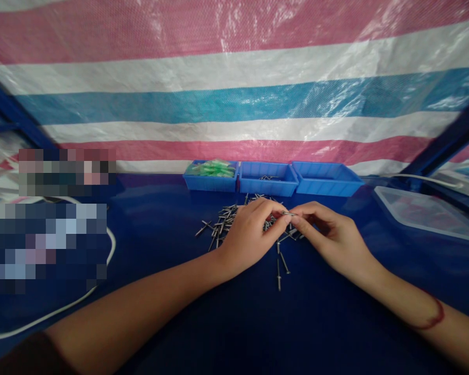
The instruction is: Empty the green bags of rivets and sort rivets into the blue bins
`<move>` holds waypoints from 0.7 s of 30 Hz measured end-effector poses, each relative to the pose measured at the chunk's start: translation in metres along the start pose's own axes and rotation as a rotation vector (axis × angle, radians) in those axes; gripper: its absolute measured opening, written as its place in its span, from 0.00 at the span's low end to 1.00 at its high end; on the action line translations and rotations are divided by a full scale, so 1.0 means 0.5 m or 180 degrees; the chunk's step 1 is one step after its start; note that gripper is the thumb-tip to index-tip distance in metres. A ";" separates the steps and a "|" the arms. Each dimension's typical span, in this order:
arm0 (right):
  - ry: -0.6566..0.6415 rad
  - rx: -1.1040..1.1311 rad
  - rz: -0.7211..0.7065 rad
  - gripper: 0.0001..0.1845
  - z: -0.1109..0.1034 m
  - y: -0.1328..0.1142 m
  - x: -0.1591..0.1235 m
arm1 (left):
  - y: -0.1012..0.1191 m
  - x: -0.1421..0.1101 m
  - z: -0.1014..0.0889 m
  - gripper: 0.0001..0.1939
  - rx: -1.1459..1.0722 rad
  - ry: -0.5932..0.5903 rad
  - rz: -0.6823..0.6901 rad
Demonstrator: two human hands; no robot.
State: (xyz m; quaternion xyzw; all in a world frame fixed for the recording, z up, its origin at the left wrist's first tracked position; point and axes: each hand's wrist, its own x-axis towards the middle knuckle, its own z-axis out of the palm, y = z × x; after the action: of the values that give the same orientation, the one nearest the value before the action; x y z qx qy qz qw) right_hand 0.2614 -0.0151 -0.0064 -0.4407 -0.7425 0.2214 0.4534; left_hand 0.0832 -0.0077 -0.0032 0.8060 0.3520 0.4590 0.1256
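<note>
Between the fingertips of both hands is a small metal blind rivet, held roughly level above the table. My left hand pinches its left end between thumb and forefinger. From the other side, the thumb and fingers of my right hand close on its right end. Beneath and behind the hands lies a loose pile of blind rivets, partly hidden by my left hand. Two stray rivets lie in front of the pile, nearer to me.
Along the back stand a blue bin with green plastic packets, a middle blue bin with a few rivets, and a right blue bin. A clear plastic lid lies at right. A white cable curves along the left.
</note>
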 end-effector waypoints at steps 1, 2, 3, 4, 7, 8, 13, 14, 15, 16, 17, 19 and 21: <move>-0.0048 -0.0013 -0.0013 0.08 0.000 0.000 0.000 | 0.001 0.000 -0.001 0.02 0.0020 0.0014 0.0019; -0.0105 -0.0020 -0.0025 0.09 0.001 -0.002 -0.001 | 0.003 -0.001 -0.001 0.02 0.0041 0.0023 0.0029; -0.0161 -0.0021 -0.0032 0.09 0.001 -0.004 -0.001 | 0.004 -0.001 -0.002 0.02 0.0059 0.0028 0.0031; -0.0214 -0.0017 -0.0039 0.09 0.002 -0.007 -0.001 | 0.005 -0.001 -0.002 0.02 0.0072 0.0022 0.0022; -0.0365 -0.0022 -0.0066 0.10 0.003 -0.016 0.002 | 0.010 0.001 -0.005 0.04 0.0068 -0.0034 -0.0027; -0.0370 -0.0062 -0.0092 0.10 0.001 -0.018 0.005 | 0.011 0.002 -0.008 0.04 0.0066 -0.0046 -0.0052; 0.0077 -0.0798 -0.0344 0.13 -0.015 -0.008 0.056 | 0.014 0.024 -0.039 0.05 0.0150 -0.0068 -0.0163; 0.0213 -0.0983 -0.0366 0.13 -0.019 -0.003 0.072 | 0.011 0.029 -0.048 0.05 0.0174 -0.0108 -0.0196; 0.0338 -0.1158 -0.0387 0.13 -0.021 0.002 0.090 | 0.006 0.033 -0.057 0.06 0.0205 -0.0152 -0.0246; 0.0423 -0.1317 -0.0421 0.13 -0.023 0.007 0.109 | 0.000 0.035 -0.066 0.07 0.0245 -0.0202 -0.0307; 0.0453 -0.1477 -0.0467 0.13 -0.024 0.013 0.128 | -0.006 0.036 -0.074 0.08 0.0294 -0.0266 -0.0364; 0.0390 -0.1768 -0.0581 0.13 -0.021 0.024 0.164 | -0.020 0.033 -0.086 0.10 0.0391 -0.0437 -0.0409; 0.0268 -0.2028 -0.0682 0.13 -0.014 0.037 0.195 | -0.030 0.026 -0.093 0.12 0.0558 -0.0755 -0.0319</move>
State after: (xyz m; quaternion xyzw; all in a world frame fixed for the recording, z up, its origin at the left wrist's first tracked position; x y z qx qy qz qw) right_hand 0.2563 0.0772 0.0304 -0.4884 -0.7970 -0.0891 0.3439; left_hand 0.0422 0.0063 0.0232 0.8438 0.4132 0.3213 0.1182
